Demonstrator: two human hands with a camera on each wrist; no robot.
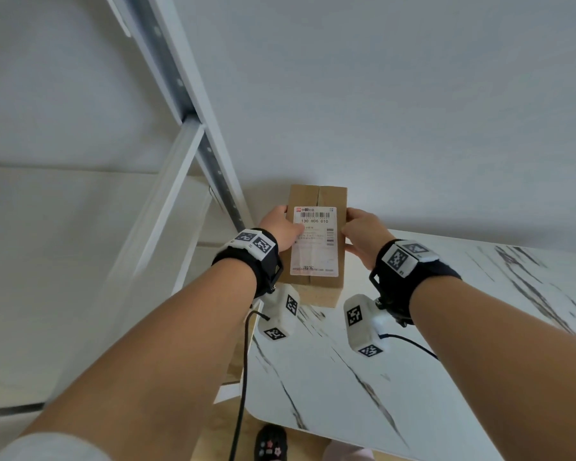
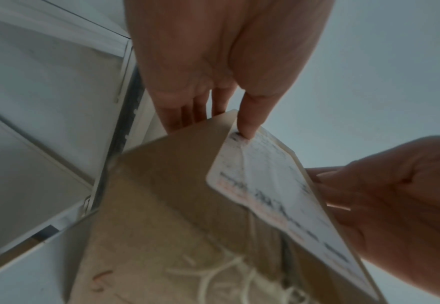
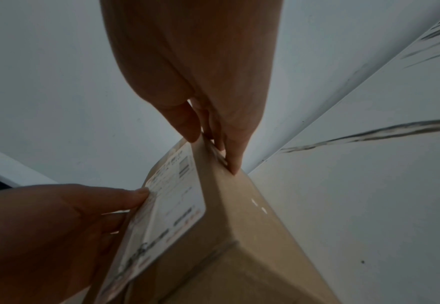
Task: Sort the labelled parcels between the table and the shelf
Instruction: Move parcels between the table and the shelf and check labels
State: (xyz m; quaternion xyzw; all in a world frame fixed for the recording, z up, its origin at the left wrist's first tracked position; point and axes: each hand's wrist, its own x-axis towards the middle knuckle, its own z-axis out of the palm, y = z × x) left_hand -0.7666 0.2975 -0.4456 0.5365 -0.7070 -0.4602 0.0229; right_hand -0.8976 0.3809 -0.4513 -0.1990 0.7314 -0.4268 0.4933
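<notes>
You are holding a brown cardboard parcel (image 1: pixel 316 241) between both hands, raised above the far left corner of the marble-patterned desk (image 1: pixel 446 344), with its white shipping label (image 1: pixel 315 241) facing you. Your left hand (image 1: pixel 278 226) is gripping the parcel's left side: in the left wrist view the thumb (image 2: pixel 250 125) is pressing on the label's edge while the fingers (image 2: pixel 187 115) are reaching along the side behind it. Your right hand (image 1: pixel 366 234) is gripping the right side, its thumb on the front edge and its fingers (image 3: pixel 233 148) lying along the side face, so each grip is clamped on the parcel. The white metal shelf (image 1: pixel 193 134) is standing just left of the parcel, its upright post rising beside your left wrist. The white wall (image 1: pixel 413 94) is filling the view behind.
</notes>
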